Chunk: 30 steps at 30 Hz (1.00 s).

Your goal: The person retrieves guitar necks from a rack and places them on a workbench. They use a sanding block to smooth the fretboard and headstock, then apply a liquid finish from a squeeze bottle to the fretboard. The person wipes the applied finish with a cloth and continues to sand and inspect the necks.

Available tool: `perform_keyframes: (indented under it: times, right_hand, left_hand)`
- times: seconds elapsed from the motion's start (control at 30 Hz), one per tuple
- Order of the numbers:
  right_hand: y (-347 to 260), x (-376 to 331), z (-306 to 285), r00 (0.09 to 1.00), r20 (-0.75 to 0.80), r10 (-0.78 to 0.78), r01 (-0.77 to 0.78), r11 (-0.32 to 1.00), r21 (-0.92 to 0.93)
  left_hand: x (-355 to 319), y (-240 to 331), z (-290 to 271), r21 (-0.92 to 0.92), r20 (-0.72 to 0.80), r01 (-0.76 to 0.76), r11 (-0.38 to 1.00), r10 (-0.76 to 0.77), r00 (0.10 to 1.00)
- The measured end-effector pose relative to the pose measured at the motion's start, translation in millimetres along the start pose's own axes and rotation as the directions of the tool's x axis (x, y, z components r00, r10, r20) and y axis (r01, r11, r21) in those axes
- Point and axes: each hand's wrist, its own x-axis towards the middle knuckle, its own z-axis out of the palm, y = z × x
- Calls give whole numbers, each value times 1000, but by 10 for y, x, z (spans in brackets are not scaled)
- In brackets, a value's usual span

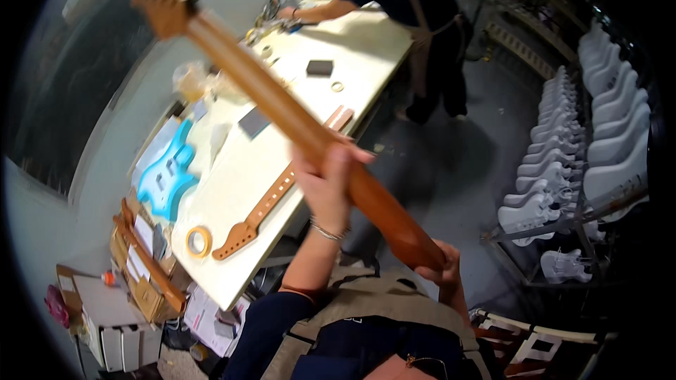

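A brown wooden guitar neck [282, 109] is held up in front of me, its headstock pointing to the far left and its heel close to my body. My left hand [327, 183] wraps round the middle of the neck, thumb on the near face. At the heel end, my right hand [445, 265] grips the wood, with part of its fingers hidden behind it. Beneath the held neck, a second guitar neck [271, 200] with pale inlays lies on the white table [229, 200], partly covered by my left hand and the held neck.
A blue guitar body [169, 172], a tape roll [198, 241] and a dark block [320, 68] lie on the table. Another person [415, 0] leans over its far end. White guitar bodies [556, 141] fill racks at right. Boxes [116, 309] stand lower left.
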Motion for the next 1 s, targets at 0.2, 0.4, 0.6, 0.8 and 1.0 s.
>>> perform_keyframes:
  times: [0.2, 0.4, 0.6, 0.8, 1.0]
  right_hand:
    - [277, 1097, 942, 937, 328, 120, -109, 993, -51]
    - [490, 1725, 1688, 917, 366, 157, -186, 982, 44]
    - [853, 2170, 2012, 821, 544, 174, -319, 930, 184]
    - [1113, 2820, 2039, 762, 632, 138, -317, 932, 179]
    - [1245, 3450, 1936, 732, 668, 132, -323, 931, 171]
  left_hand:
    - [467, 519, -2052, -54, -647, -120, 991, 57, 761]
    - [282, 759, -2704, 93, -804, -221, 971, 204, 559]
    - [347, 878, -2770, 217, -821, -358, 908, 369, 437]
    - [583, 728, -2608, 309, -675, -487, 817, 549, 492]
    - [942, 494, -2282, 348, -667, -509, 787, 589, 456]
